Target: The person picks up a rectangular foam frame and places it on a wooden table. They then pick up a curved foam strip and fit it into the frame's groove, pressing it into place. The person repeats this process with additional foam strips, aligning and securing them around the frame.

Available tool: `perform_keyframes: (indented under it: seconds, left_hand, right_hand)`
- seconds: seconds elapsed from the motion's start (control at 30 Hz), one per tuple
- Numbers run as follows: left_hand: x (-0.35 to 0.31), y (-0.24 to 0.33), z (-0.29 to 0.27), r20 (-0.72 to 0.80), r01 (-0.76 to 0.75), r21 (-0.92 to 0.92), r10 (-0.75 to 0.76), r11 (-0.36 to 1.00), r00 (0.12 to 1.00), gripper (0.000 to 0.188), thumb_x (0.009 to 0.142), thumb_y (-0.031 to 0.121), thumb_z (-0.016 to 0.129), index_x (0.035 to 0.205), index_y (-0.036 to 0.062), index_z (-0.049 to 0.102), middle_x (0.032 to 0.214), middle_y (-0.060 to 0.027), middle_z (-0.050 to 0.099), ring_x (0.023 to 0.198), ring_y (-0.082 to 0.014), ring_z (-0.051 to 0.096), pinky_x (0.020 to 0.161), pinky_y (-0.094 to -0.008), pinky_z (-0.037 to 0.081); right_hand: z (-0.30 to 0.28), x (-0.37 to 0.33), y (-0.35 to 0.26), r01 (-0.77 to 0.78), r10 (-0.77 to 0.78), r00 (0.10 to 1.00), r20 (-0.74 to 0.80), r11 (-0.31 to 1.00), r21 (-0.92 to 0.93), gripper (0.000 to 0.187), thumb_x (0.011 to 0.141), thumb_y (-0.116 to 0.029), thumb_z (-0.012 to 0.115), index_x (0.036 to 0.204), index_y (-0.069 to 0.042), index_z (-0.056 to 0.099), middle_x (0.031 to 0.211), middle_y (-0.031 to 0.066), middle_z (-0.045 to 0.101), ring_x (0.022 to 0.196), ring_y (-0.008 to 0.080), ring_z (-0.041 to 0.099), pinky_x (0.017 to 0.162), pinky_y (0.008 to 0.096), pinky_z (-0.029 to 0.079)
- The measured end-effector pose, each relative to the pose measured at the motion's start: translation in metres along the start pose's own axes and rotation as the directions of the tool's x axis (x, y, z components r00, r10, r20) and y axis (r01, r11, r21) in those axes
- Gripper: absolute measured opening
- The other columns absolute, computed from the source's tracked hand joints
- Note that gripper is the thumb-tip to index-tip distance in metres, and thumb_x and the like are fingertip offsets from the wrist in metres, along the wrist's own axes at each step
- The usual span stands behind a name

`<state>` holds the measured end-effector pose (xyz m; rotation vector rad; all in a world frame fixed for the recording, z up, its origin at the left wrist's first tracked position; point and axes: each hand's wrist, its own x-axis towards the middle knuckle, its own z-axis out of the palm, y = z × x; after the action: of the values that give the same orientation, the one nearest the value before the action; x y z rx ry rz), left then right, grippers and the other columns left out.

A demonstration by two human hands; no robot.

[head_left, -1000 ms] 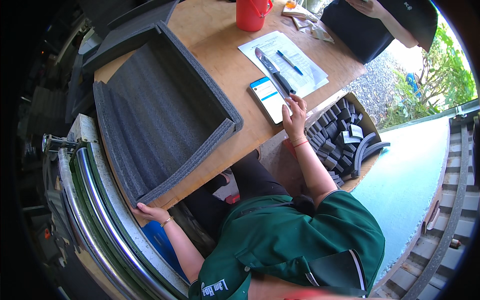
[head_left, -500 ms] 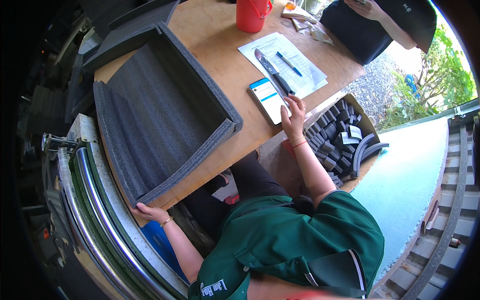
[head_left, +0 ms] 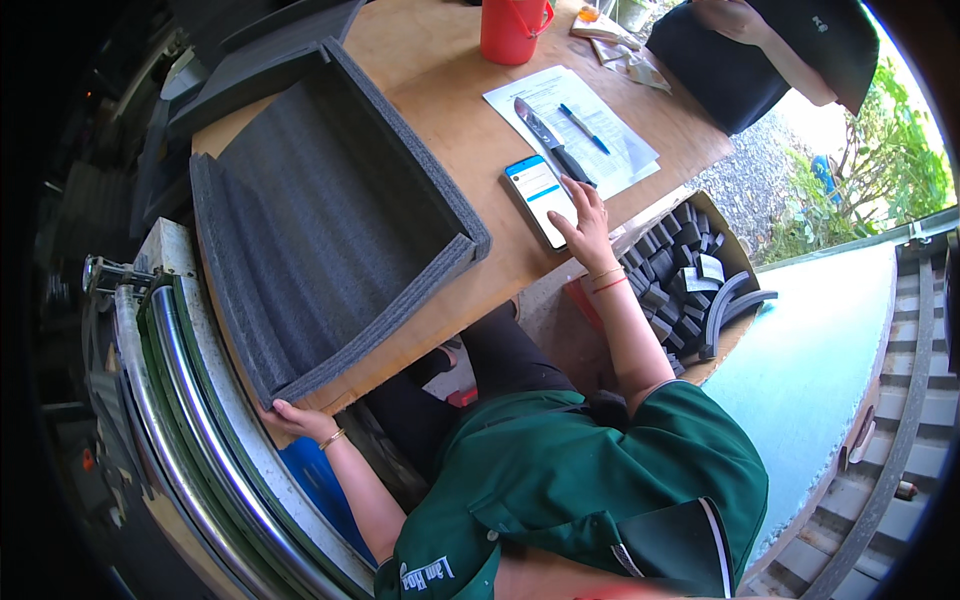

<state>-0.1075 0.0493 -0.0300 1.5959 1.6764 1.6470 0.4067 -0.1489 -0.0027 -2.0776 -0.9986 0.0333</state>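
My right hand (head_left: pixel 588 228) is over the lower end of a smartphone (head_left: pixel 532 195) with a lit screen, fingers apart, the thumb at its screen. The phone lies flat on the wooden table (head_left: pixel 440 75). Close beyond the hand is a knife (head_left: pixel 553 142) with a black handle, lying on printed paper sheets (head_left: pixel 632 165) beside a blue pen (head_left: pixel 584 129). My left hand (head_left: pixel 305 421) rests at the table's near left corner, thumb by the corner of a large dark grey foam tray (head_left: pixel 330 200) with raised walls; its fingers look loosely extended, their tips partly hidden.
A red bucket (head_left: pixel 510 32) stands at the far side. Black foam pieces (head_left: pixel 662 270) fill a box on the right, beside a pale blue board (head_left: pixel 820 330). Metal rollers (head_left: pixel 205 385) run along the left. Another person's hand (head_left: pixel 735 20) shows at the top right, near a black chair (head_left: pixel 715 70).
My right thumb and fingers have shifted slightly up and left over the phone. The view has tilted a little. My left hand stays at the table corner.
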Motion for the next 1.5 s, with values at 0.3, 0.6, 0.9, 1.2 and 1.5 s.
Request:
perform_keyframes:
  seconds: [0.3,0.6,0.9,1.2,1.5]
  left_hand:
    - [0.000,-0.007,0.000,0.010,-0.014,-0.014,0.015,1.000,1.000,0.067,0.105,0.048,0.037,0.138,-0.0099,0.041,0.132,-0.0332,0.048,0.123,-0.0401,0.052,0.103,-0.0494,0.043]
    - [0.000,-0.003,0.000,0.023,0.012,-0.046,-0.011,0.999,1.000,0.065,0.104,0.047,0.039,0.138,-0.0085,0.041,0.132,-0.0316,0.048,0.121,-0.0392,0.054,0.101,-0.0480,0.047]
    - [0.000,0.004,0.001,0.014,0.002,-0.030,-0.002,1.000,1.000,0.064,0.104,0.047,0.039,0.135,-0.0095,0.043,0.127,-0.0310,0.050,0.118,-0.0373,0.056,0.098,-0.0469,0.048]
    - [-0.001,0.005,0.002,0.007,-0.035,-0.065,0.036,0.997,0.999,0.063,0.104,0.046,0.040,0.133,-0.0105,0.043,0.125,-0.0311,0.050,0.115,-0.0368,0.057,0.096,-0.0464,0.049]
    - [0.001,-0.003,0.001,0.020,-0.017,-0.084,0.018,0.996,1.000,0.061,0.104,0.044,0.041,0.134,-0.0093,0.042,0.127,-0.0303,0.049,0.117,-0.0364,0.057,0.098,-0.0464,0.050]
  right_hand:
    - [-0.006,0.011,0.001,0.030,-0.030,0.996,0.086,1.000,0.005,0.065,0.088,-0.042,0.068,0.146,-0.017,0.050,0.143,0.0159,0.047,0.130,0.0358,0.049,0.108,0.0468,0.038]
    - [0.001,0.004,-0.001,0.041,-0.029,0.996,0.082,0.987,-0.157,0.058,0.087,-0.047,0.068,0.138,-0.021,0.060,0.146,0.0148,0.044,0.125,0.0321,0.052,0.106,0.0486,0.034]
    - [0.004,0.004,0.004,0.053,-0.043,0.997,0.069,0.986,-0.159,0.055,0.087,-0.046,0.069,0.133,-0.018,0.063,0.145,0.0134,0.045,0.122,0.0310,0.053,0.105,0.0478,0.034]
    - [0.003,0.007,0.023,-0.035,0.077,0.991,-0.112,0.942,0.334,0.038,0.094,-0.015,0.058,0.130,-0.002,0.059,0.129,0.0150,0.055,0.107,0.0243,0.061,0.096,0.0358,0.048]
    - [0.008,0.009,0.032,-0.097,0.151,0.981,-0.122,0.926,0.364,0.041,0.090,-0.002,0.057,0.131,0.000,0.057,0.124,0.0119,0.061,0.105,0.0194,0.067,0.092,0.0319,0.051]
